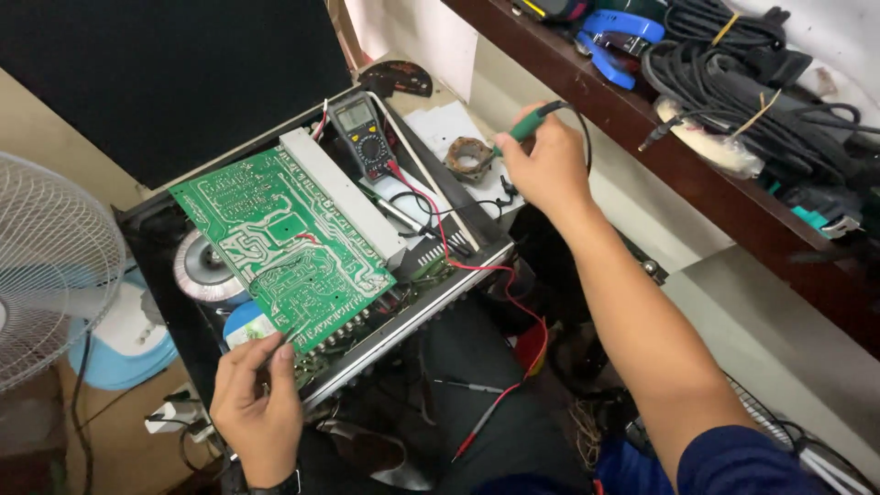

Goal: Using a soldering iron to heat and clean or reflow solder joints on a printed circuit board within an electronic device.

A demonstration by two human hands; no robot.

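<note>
A green circuit board [275,243] lies tilted up on an open black amplifier chassis [417,312]. My left hand [257,403] pinches a thin piece of solder wire near the board's lower corner. My right hand [545,165] grips a green-handled soldering iron [527,124], its tip over a round solder stand [470,158] beyond the chassis. A dark multimeter [362,136] rests on the chassis top with red and black leads [495,275] trailing down.
A white fan [50,275] stands at left. A brown shelf [697,156] at right carries coiled black cables [733,73] and blue tools [614,41]. A toroidal transformer [202,270] sits under the board. A dark panel [174,73] leans behind.
</note>
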